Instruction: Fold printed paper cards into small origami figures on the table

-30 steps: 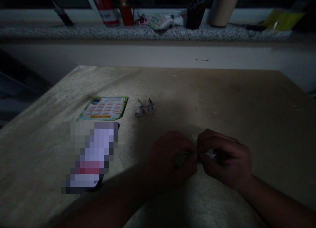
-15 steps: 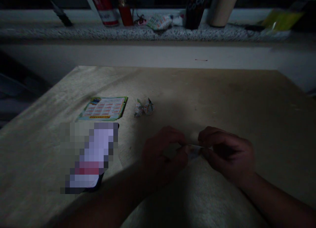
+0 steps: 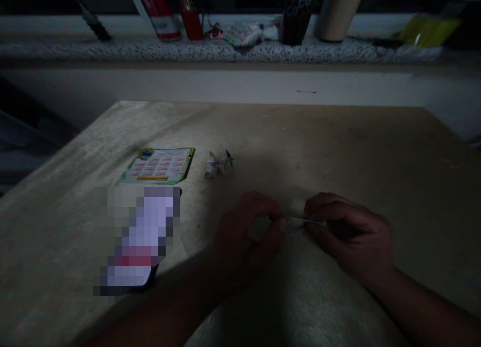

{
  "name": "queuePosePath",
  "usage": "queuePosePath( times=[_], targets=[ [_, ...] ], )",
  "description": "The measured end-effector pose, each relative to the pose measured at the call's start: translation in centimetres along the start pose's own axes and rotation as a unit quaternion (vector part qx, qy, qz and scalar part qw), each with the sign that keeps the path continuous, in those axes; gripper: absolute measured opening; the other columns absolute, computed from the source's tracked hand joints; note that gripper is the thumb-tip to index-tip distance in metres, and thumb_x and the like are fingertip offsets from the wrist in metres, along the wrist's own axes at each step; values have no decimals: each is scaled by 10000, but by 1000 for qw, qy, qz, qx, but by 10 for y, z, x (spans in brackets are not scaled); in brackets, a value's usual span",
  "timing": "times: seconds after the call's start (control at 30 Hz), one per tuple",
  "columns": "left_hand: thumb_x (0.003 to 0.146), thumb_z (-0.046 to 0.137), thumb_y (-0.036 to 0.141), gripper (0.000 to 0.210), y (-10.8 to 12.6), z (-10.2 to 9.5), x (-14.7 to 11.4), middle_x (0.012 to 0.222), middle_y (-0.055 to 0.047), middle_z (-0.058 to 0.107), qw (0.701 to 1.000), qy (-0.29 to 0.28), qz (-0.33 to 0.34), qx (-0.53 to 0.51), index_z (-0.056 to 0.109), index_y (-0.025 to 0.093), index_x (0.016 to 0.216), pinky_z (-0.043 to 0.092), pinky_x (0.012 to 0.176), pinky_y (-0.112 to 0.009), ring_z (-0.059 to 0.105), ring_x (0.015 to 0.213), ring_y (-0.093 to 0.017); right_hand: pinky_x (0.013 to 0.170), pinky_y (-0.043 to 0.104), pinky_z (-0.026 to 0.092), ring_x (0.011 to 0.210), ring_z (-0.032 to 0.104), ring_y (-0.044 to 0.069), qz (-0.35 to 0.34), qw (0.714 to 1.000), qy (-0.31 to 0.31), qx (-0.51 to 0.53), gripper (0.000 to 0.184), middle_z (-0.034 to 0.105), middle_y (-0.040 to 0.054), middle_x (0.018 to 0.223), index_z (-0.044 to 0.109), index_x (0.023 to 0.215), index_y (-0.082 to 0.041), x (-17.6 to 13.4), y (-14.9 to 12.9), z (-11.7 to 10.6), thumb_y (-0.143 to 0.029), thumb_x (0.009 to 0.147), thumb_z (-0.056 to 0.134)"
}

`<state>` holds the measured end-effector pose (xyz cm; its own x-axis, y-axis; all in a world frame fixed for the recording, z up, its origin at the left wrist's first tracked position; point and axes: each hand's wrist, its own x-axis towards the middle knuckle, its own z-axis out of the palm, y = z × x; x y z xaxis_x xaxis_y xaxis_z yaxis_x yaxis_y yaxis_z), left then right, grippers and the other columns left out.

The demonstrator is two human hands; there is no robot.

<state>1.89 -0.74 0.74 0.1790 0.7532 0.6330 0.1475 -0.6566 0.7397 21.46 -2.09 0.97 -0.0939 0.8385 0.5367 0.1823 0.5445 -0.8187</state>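
Note:
Between my two hands is a thin, flat, paper-like piece (image 3: pixel 295 218), seen nearly edge-on; its kind is too dark to make out. My left hand (image 3: pixel 248 236) pinches its left end between thumb and forefinger. Its right part is gripped by my right hand (image 3: pixel 349 231), with the thumb below and curled fingers above. Both hands are low over the table, in shadow. Beyond my left hand, two small folded, pointed pieces of printed paper (image 3: pixel 219 164) stand close together.
On the table (image 3: pixel 356 151) at left lie a stack of printed cards (image 3: pixel 160 165) and a blurred-out phone (image 3: pixel 145 236). Behind, the speckled sill (image 3: pixel 210 50) carries a red can (image 3: pixel 161 16), a red bottle (image 3: pixel 192 23), a dark cup (image 3: pixel 296 16), a beige tumbler (image 3: pixel 340 13) and a yellow packet (image 3: pixel 430 30).
My right hand has shifted slightly to the right, and more of the piece's thin edge shows between the hands. The piece looks turned flatter to my view. My left hand has barely moved.

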Motion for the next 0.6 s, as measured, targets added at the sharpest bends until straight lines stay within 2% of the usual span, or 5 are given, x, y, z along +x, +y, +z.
queuePosePath(
  times=[0.37, 0.6],
  targets=[
    [867, 663, 117, 85, 1, 0, 1, 815, -21, 655, 1000, 3, -1, -7, 653, 193, 903, 525, 673, -274, 634, 758, -144, 599, 318, 561, 749, 696, 199, -17, 999, -30, -35, 174, 715, 27, 741, 749, 866, -220, 0, -3, -11, -56, 812, 757],
    [886, 641, 116, 114, -2, -2, -3, 873, -28, 644, 999, -18, -9, -25, 646, 192, 970, 522, 691, -275, 626, 793, -144, 582, 306, 592, 733, 714, 194, -16, 1000, -17, -4, 233, 746, 31, 775, 786, 943, -251, 4, -3, -8, -63, 808, 762]
  ],
)
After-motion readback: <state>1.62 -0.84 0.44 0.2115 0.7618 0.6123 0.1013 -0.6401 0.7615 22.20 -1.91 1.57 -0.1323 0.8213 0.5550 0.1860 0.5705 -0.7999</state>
